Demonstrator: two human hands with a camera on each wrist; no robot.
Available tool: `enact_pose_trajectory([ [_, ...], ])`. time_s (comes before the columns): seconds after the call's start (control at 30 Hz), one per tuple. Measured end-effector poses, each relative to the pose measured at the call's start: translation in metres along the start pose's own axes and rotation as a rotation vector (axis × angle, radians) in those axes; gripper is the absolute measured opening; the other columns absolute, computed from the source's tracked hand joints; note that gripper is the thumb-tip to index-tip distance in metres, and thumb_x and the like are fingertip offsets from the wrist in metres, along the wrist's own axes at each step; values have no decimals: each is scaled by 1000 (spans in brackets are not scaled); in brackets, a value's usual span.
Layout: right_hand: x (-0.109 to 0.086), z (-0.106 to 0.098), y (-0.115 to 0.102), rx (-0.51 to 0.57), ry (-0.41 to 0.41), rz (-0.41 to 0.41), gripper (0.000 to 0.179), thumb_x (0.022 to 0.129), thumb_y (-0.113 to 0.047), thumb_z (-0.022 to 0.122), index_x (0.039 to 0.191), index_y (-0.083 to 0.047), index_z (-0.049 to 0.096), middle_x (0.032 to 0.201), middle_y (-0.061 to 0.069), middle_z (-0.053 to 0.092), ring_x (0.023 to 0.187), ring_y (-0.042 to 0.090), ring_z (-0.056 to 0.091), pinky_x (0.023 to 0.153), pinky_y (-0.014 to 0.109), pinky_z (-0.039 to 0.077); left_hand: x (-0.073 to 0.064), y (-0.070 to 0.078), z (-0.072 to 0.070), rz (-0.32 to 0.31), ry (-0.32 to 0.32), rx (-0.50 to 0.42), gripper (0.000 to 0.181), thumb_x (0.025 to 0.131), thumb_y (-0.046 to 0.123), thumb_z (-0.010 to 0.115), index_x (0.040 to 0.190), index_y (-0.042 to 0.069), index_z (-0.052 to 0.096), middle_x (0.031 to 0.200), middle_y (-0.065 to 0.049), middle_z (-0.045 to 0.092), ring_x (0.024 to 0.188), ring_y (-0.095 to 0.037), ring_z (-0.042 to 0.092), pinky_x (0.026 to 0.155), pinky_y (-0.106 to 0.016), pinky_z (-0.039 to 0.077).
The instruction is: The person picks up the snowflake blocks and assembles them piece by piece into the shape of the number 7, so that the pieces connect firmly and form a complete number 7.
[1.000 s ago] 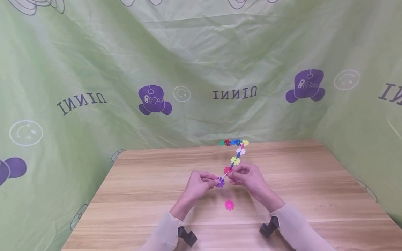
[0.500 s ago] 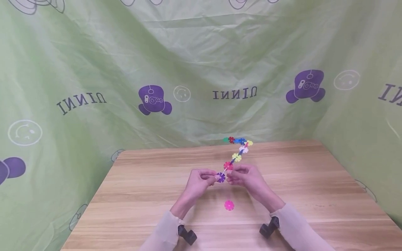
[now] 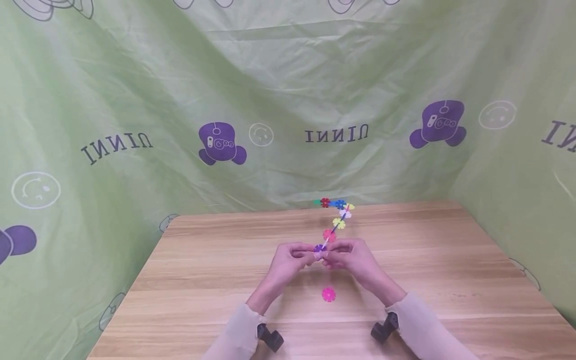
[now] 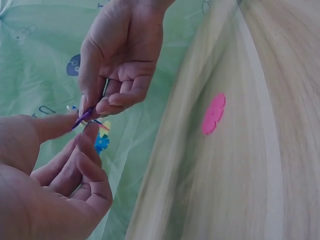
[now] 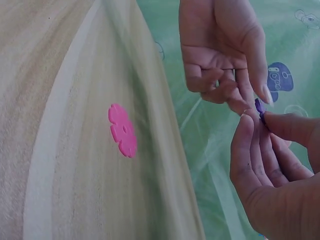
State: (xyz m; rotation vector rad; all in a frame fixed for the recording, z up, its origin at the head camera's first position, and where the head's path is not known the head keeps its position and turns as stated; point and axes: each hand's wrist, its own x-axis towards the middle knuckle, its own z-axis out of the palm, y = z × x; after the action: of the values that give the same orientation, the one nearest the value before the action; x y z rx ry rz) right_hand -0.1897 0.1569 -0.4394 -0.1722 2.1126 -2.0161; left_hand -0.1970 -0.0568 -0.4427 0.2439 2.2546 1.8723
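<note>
Both hands meet above the table at the near end of a chain of linked notched plastic discs (image 3: 339,223). My left hand (image 3: 290,260) pinches the purple notched disc (image 3: 320,248) at that end between thumb and fingers. From the other side, my right hand (image 3: 355,256) pinches the same purple disc with thumb and fingertips; the fingers hide much of it. Away from the hands the chain runs through white, red, yellow and blue discs, then bends left to a dark red disc (image 3: 325,202) and a green one. On the table below the hands lies a loose pink disc (image 3: 328,295).
The wooden table (image 3: 202,280) spreads around the hands. A green printed cloth (image 3: 288,90) hangs behind it and at both sides. Black wrist mounts (image 3: 270,337) sit at the sleeve cuffs, low over the table.
My right fingers have shifted from beside the red disc onto the purple one, and the hands have drawn together. The chain's far end swung right, then back left. The pink disc stays put.
</note>
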Motion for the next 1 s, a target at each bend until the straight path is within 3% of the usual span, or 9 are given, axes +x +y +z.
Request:
enact_pose_trajectory([
  [0.13, 0, -3, -2, -10, 28, 7, 25, 95, -4, 73, 117, 8, 70, 106, 17, 79, 90, 20, 78, 86, 34, 66, -5, -2, -2, 6, -101, 120, 37, 88, 28, 86, 119, 9, 77, 111, -9, 81, 102, -19, 75, 92, -39, 61],
  [0.27, 0, -5, -4, -2, 34, 11, 26, 95, -4, 73, 117, 9, 68, 109, 20, 79, 89, 19, 77, 86, 34, 66, -11, -8, -2, 33, -236, 308, 38, 84, 29, 89, 115, 10, 78, 106, -5, 81, 94, -15, 73, 80, -34, 62],
  [0.43, 0, -7, -5, 8, 42, 12, 25, 94, -2, 73, 116, 9, 68, 109, 23, 78, 87, 18, 78, 85, 34, 66, -16, -16, 5, 59, -338, 498, 30, 82, 27, 91, 105, 13, 80, 94, 4, 79, 83, -4, 68, 78, -22, 57],
  [0.6, 0, -7, -6, 5, 47, 10, 23, 94, -1, 73, 115, 8, 69, 106, 21, 79, 87, 18, 78, 84, 34, 66, -19, -17, 10, 68, -353, 558, 25, 79, 20, 90, 101, 13, 81, 85, 7, 73, 77, -4, 63, 72, -20, 54],
  [0.87, -1, -6, -5, 20, 35, 14, 23, 94, -1, 73, 114, 9, 68, 108, 25, 78, 85, 17, 78, 84, 34, 66, -19, -19, 17, 87, -323, 639, 32, 75, 30, 94, 101, 18, 80, 83, 11, 70, 74, -3, 60, 69, -20, 52],
  [1.0, 0, -6, -5, 9, 38, 12, 22, 95, -1, 72, 114, 8, 69, 105, 21, 79, 86, 17, 78, 84, 33, 66, -19, -20, 20, 93, -299, 651, 31, 76, 33, 94, 99, 19, 79, 81, 10, 69, 72, -4, 60, 67, -21, 51],
])
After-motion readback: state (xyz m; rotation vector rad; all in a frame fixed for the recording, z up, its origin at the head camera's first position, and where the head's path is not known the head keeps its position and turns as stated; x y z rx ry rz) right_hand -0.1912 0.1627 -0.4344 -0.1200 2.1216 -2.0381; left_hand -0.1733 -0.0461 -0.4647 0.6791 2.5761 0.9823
